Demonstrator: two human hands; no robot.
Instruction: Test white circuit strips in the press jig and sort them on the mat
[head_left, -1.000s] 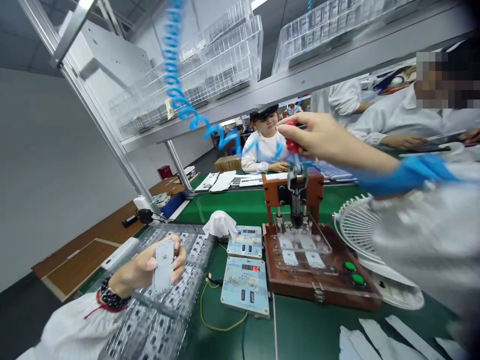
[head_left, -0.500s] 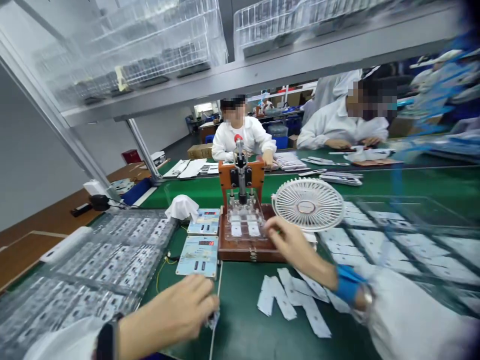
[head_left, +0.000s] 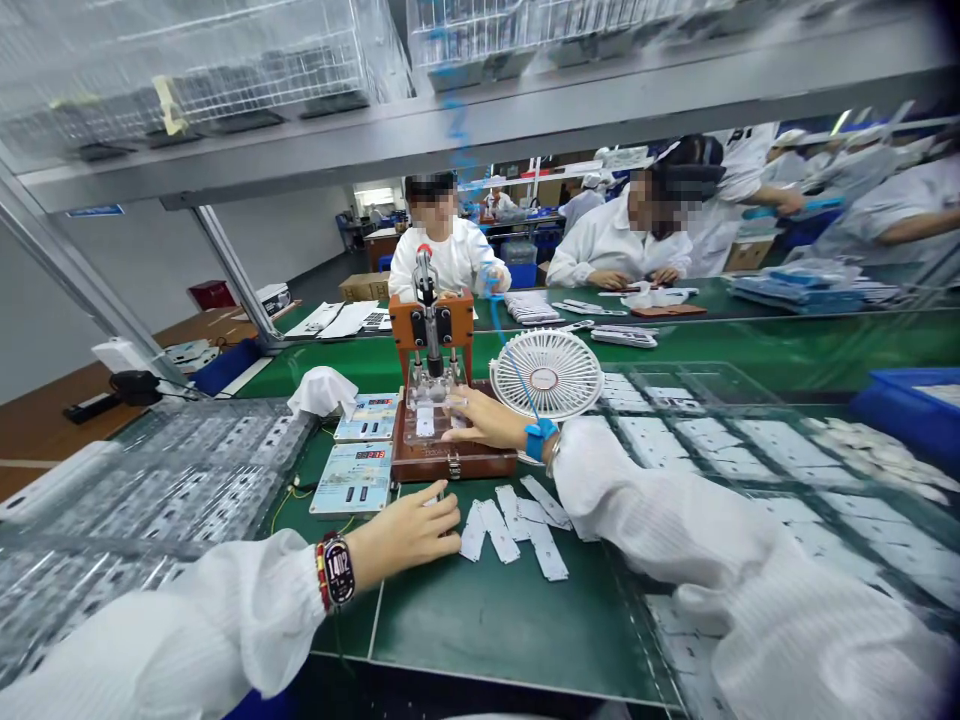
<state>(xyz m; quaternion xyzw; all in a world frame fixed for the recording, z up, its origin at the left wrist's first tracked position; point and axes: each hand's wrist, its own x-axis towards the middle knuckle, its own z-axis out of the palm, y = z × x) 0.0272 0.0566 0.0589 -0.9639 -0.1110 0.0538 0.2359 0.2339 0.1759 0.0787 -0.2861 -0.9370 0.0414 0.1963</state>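
Observation:
My right hand (head_left: pixel 486 418) reaches over the clear fixture plate of a toggle press (head_left: pixel 431 325) with an orange frame and brown base. Its fingers are stretched out and apart, covering the right side of the plate. A small white board (head_left: pixel 425 421) shows in the plate's left slot. My left hand (head_left: pixel 409 530) hovers low over the green mat in front of the press, fingers loosely spread, with nothing clearly held. Just right of its fingertips lie several loose white strip-shaped boards (head_left: pixel 499 530). Two light-blue test boxes (head_left: pixel 351 478) with red digits stand left of the press.
Clear trays (head_left: pixel 225 440) of small boards fill the left side. More trays with white boards (head_left: pixel 705 435) lie on the right, beside a white fan (head_left: pixel 546 375). A metal shelf (head_left: pixel 315 150) crosses overhead. Co-workers in white sit across the green bench.
My right hand has moved from the press's right edge onto its plate. My left hand has moved towards the loose boards, its fingers now more spread. The camera view has shifted right.

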